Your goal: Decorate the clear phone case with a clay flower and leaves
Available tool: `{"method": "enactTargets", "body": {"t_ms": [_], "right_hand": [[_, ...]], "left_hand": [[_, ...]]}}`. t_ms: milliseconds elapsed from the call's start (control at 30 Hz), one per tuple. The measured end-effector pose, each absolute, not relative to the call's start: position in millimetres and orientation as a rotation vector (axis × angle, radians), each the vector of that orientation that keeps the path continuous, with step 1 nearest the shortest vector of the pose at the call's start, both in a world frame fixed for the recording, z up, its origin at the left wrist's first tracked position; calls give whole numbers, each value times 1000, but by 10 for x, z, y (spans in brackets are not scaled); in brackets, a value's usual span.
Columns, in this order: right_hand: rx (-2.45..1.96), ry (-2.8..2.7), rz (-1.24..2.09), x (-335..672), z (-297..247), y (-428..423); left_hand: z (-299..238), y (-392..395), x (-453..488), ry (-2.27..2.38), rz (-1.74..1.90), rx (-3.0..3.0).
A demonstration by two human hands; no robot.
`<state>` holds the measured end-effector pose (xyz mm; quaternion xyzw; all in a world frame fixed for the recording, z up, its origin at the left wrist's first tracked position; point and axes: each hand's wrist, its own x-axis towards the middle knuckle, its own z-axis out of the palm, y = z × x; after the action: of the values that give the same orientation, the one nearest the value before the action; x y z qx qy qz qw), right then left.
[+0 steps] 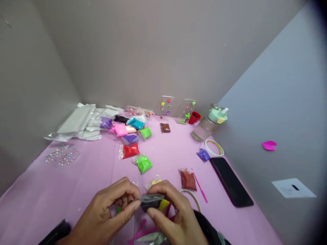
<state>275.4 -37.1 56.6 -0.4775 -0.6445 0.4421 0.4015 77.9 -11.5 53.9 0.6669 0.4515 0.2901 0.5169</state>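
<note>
Left hand (109, 208) and right hand (176, 215) meet, fingers (156, 189) pinched closed.

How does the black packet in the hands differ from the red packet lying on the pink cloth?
The black packet is pinched between the left hand and right hand; the red packet lies untouched, farther back on the pink cloth. The black packet is dark; the red packet is bright. Both are small clear bags with coloured filling.
</note>
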Motion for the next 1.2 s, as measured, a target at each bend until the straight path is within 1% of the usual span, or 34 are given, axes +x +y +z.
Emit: {"method": "enactTargets", "body": {"t_ms": [200,400,600,700,800,1033,1133,1200], "right_hand": [[-1056,-1707,931,2752,583,-367],[-1029,-1767,837,2752,595,-397],[-1038,-1881,695,2762,601,-423],[-1048,-1881,697,2752,596,-419],[-1077,-1828,734,2746,605,-408],[-1081,-1838,705,2769,625,-400],[-1100,-1804,735,2776,639,-389],[-1181,-1744,697,2828,653,-349]], "left_hand": [[517,-172,772,1011,717,1682],[520,-191,773,938,795,1847],[479,-203,781,931,773,1925],[490,-198,777,920,769,1936],[516,-177,760,959,786,1904],[554,-141,758,1024,758,1839],[565,-134,770,1059,752,1677],[555,-120,765,1097,796,1445]]}}
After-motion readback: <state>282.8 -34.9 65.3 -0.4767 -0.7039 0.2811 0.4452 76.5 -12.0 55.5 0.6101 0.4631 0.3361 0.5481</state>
